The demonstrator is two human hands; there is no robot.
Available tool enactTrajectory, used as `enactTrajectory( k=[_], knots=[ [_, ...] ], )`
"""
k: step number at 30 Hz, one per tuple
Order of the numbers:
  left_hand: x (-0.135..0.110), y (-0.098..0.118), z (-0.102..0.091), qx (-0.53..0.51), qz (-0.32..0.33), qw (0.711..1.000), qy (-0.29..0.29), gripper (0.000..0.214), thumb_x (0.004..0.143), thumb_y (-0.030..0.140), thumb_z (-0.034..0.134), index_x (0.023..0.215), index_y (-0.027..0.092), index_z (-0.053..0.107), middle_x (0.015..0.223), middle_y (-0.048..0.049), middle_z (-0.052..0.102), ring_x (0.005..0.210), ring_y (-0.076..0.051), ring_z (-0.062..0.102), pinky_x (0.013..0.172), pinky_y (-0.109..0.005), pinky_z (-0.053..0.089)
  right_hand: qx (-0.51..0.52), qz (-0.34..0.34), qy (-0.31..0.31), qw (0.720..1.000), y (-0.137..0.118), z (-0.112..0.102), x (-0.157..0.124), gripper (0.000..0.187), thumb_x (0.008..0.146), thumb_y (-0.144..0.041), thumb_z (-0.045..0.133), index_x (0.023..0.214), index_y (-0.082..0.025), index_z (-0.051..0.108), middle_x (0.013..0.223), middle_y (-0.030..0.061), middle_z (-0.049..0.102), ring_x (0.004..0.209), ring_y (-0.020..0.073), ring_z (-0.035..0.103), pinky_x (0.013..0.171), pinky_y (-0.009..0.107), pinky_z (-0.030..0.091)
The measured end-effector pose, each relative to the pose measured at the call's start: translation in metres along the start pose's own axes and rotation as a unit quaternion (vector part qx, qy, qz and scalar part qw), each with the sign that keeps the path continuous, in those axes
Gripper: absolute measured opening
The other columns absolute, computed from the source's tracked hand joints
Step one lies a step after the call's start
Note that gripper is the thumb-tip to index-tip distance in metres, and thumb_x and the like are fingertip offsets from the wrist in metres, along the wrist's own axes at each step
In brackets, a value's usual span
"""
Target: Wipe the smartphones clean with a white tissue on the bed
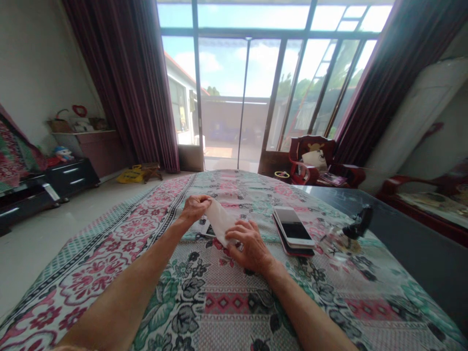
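A thin white tissue stretches at a slant between my two hands above the patterned tablecloth. At its upper left end, my left hand is closed and pinches a corner. My right hand has its fingers curled over the lower right end. Partly under the tissue lies a flat object with a dark face and pale edge; most of it is hidden. To the right of my right hand, a white phone with a dark screen rests on a dark, red-edged flat item.
A black stand-like object and crumpled clear plastic are right of the phone. The floral tablecloth covers the table, beside a dark glossy surface. A red wooden chair stands behind, near glass doors.
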State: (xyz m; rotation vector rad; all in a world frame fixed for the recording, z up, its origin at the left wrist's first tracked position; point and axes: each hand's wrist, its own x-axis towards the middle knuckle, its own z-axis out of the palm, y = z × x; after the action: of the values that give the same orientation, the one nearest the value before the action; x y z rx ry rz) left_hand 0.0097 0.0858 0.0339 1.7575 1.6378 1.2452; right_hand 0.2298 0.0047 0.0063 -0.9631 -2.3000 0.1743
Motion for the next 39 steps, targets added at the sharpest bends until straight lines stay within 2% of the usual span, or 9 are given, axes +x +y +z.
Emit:
enactTrajectory(
  k=[8,12,14,17,23,27,33,36,39],
  knots=[
    [-0.002,0.006,0.005,-0.034,-0.049,0.998,-0.008,0.033,0.073,0.039,0.057,0.090,0.013,0.070,0.076,-0.0034,0.069,0.065,-0.014,0.061,0.054,-0.020,0.044,0.002,-0.013,0.012,1.000,0.000,0.003,0.000,0.016,0.076,-0.015,0.060,0.084,-0.026,0.068,0.100,-0.0008,0.071,0.104,0.0210,0.056,0.103,0.046,0.025],
    [-0.010,0.016,-0.003,-0.075,-0.182,0.975,-0.105,0.072,0.072,0.050,0.063,0.131,0.012,0.046,0.083,-0.0061,0.069,0.060,-0.015,0.063,0.050,-0.022,0.045,0.003,-0.012,0.010,1.000,0.001,0.004,0.000,0.018,0.075,-0.015,0.061,0.087,-0.026,0.068,0.101,0.0001,0.069,0.101,0.0200,0.058,0.099,0.042,0.030],
    [-0.014,0.019,-0.005,-0.088,-0.194,0.961,-0.176,0.079,0.069,0.049,0.068,0.135,0.015,0.042,0.083,-0.0054,0.069,0.060,-0.015,0.063,0.051,-0.022,0.045,0.000,-0.014,0.007,1.000,0.001,0.004,0.000,0.018,0.075,-0.015,0.061,0.088,-0.026,0.068,0.101,0.0000,0.068,0.100,0.0197,0.058,0.098,0.042,0.031],
    [-0.018,0.021,0.000,-0.136,-0.137,0.955,-0.223,0.072,0.063,0.037,0.074,0.127,0.017,0.050,0.078,-0.0014,0.066,0.059,-0.012,0.060,0.052,-0.020,0.043,-0.006,-0.021,0.010,1.000,0.001,0.004,0.000,0.015,0.076,-0.016,0.061,0.086,-0.026,0.067,0.098,-0.0001,0.068,0.098,0.0196,0.058,0.096,0.041,0.032],
    [-0.016,0.019,0.015,-0.196,-0.101,0.961,-0.170,0.072,0.061,0.017,0.065,0.131,0.015,0.047,0.073,0.0023,0.064,0.051,-0.006,0.048,0.046,-0.016,0.033,-0.005,-0.029,0.020,0.999,-0.003,0.003,0.001,0.026,0.077,-0.015,0.059,0.101,-0.024,0.064,0.110,0.0037,0.065,0.102,0.0209,0.056,0.098,0.041,0.033],
    [-0.017,0.020,0.015,-0.197,-0.079,0.964,-0.157,0.042,0.061,0.017,0.064,0.103,0.011,0.064,0.074,-0.0020,0.066,0.056,-0.008,0.050,0.048,-0.017,0.035,-0.005,-0.023,-0.021,1.000,-0.005,0.002,0.000,0.036,0.075,-0.020,0.062,0.111,-0.025,0.059,0.121,0.0041,0.061,0.113,0.0244,0.051,0.101,0.042,0.031],
    [-0.023,0.024,0.010,-0.159,-0.006,0.928,-0.337,0.024,0.064,0.033,0.069,0.078,0.014,0.070,0.071,-0.0012,0.067,0.064,-0.011,0.054,0.059,-0.021,0.044,-0.026,0.012,-0.030,0.999,-0.002,0.007,-0.001,0.056,0.074,-0.026,0.063,0.128,-0.024,0.051,0.130,0.0092,0.054,0.116,0.0278,0.048,0.098,0.043,0.035],
    [-0.023,0.022,0.009,-0.104,0.047,0.928,-0.356,0.021,0.067,0.032,0.067,0.078,0.015,0.072,0.069,-0.0005,0.066,0.064,-0.011,0.054,0.061,-0.020,0.044,-0.013,0.024,-0.024,0.999,0.000,0.008,-0.001,0.054,0.073,-0.025,0.063,0.126,-0.026,0.053,0.122,0.0073,0.060,0.112,0.0263,0.051,0.096,0.041,0.037],
    [-0.023,0.019,0.008,-0.018,0.126,0.934,-0.335,0.017,0.070,0.022,0.061,0.078,0.015,0.074,0.072,-0.0007,0.066,0.066,-0.011,0.055,0.063,-0.019,0.043,0.019,0.023,0.005,1.000,0.003,0.008,0.001,0.032,0.075,-0.021,0.060,0.106,-0.026,0.065,0.106,0.0039,0.067,0.103,0.0225,0.057,0.092,0.037,0.040]
  ],
)
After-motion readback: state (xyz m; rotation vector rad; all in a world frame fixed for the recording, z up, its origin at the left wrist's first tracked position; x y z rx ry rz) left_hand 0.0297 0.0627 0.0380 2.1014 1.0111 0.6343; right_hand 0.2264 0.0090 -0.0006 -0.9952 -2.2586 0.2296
